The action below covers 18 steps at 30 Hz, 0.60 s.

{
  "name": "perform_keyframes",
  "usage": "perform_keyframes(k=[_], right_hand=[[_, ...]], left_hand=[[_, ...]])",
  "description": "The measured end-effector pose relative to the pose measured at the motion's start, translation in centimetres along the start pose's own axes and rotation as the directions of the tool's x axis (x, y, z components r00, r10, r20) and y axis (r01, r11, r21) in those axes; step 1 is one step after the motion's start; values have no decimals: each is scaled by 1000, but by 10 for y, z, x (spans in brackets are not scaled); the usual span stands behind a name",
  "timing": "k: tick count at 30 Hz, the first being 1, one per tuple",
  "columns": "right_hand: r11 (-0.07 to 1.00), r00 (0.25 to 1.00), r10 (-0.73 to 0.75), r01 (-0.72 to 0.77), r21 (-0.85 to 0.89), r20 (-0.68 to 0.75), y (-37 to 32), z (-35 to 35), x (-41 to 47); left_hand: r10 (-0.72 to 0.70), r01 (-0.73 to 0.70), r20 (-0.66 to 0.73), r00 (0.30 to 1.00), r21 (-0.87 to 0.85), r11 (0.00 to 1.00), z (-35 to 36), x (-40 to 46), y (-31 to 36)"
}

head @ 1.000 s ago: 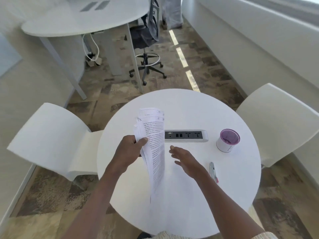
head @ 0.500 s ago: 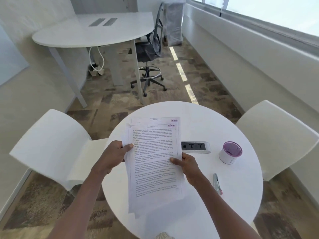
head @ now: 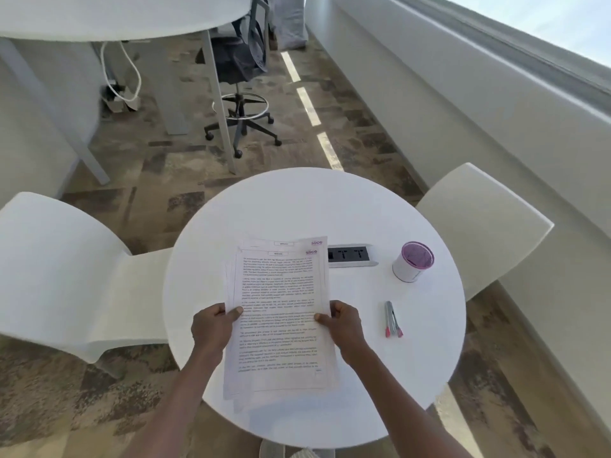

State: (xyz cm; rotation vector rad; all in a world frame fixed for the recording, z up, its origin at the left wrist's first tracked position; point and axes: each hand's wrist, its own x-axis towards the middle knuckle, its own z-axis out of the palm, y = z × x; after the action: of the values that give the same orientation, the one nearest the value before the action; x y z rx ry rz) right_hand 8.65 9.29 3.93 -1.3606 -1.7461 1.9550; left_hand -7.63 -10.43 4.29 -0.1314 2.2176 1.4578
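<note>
A stack of printed paper sheets, covered in text with a pink logo at the top right, is held flat over the round white table. My left hand grips the stack's left edge, thumb on top. My right hand grips the right edge, thumb on the page. The sheets are slightly fanned at the top and the left side.
On the table, right of the papers, are a power socket strip, a white cup with a purple inside and two grey markers with pink caps. White chairs flank the table. A desk and a black office chair stand beyond.
The stack went from hanging edge-on in my left hand alone to lying flat between both hands. Both hands have slid down to the sheets' middle edges. The camera tilted down.
</note>
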Motion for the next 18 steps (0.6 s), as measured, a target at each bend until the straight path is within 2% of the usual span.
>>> perform_keyframes(k=[4,10,18], right_hand=[[978,991,-8,-20,-207,-135,26,2,5],[913,983,-73,-2,-409,-169,44,7,23],[844,963,-123,-25,-536,-239,57,-2,53]], left_hand=[[-51,53,-25,998,69,996,23,13,-23],[-114,125,-81,990,150,981,55,32,-57],[-18,39,-86,996,251,967,83,50,-68]])
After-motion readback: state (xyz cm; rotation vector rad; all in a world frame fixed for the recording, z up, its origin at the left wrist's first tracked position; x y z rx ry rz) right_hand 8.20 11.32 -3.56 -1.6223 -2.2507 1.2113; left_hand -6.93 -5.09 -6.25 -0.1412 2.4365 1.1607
